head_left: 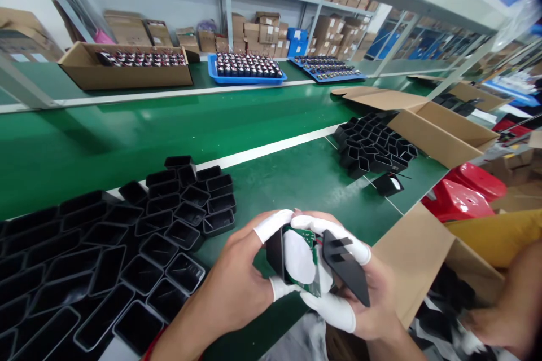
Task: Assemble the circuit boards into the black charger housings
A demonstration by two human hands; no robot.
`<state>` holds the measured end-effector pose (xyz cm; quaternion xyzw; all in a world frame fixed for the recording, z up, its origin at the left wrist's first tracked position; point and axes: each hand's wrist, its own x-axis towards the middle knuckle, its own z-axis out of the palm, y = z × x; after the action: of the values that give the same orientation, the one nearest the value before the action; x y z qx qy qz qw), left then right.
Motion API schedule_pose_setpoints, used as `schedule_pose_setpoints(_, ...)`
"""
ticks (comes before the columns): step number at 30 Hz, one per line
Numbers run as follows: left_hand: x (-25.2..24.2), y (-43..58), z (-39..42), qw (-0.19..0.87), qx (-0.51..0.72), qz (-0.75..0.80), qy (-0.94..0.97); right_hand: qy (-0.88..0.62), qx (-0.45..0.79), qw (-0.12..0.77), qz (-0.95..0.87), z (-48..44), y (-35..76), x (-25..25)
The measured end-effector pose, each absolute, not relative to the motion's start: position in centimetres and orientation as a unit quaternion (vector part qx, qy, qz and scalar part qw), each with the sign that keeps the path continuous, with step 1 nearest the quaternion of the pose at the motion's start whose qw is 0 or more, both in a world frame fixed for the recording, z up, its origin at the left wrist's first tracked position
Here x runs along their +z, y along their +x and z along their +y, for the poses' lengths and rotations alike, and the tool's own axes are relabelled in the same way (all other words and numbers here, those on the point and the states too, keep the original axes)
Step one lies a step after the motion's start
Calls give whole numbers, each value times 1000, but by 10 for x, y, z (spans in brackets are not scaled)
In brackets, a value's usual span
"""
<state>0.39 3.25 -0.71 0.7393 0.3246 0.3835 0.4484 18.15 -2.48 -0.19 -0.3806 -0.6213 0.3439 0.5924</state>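
Fingers of my left hand grasped the black case, my right hand the black cover, both near 5 o'clock; a slanted push, I judged, could scrape the green board against the case.

We're wearing white finger covers on our left hand, one on the thumb, one on the index finger, smooth tubes that end partway down. Across to our right hand, and we've got a matching white pair, thumb and finger again, creased and looking longer! Down our left forearm, we're bare to a sliver of red sleeve; our right forearm shows bare too.
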Motion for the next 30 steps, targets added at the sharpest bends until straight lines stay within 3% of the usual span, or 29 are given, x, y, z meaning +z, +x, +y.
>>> schedule_pose_setpoints(15,-5,2,30,453,362,332,744,-396,294,540,-682,-25,187,0)
schedule_pose_setpoints(19,-9,6,30,516,374,353,685,-459,394,504,-616,-28,185,-5)
schedule_pose_setpoints(23,-18,14,28,534,407,413,615,-459,509,566,-459,-36,173,-27)
schedule_pose_setpoints(30,-25,27,18,431,424,430,671,-480,511,618,-355,-30,143,-45)
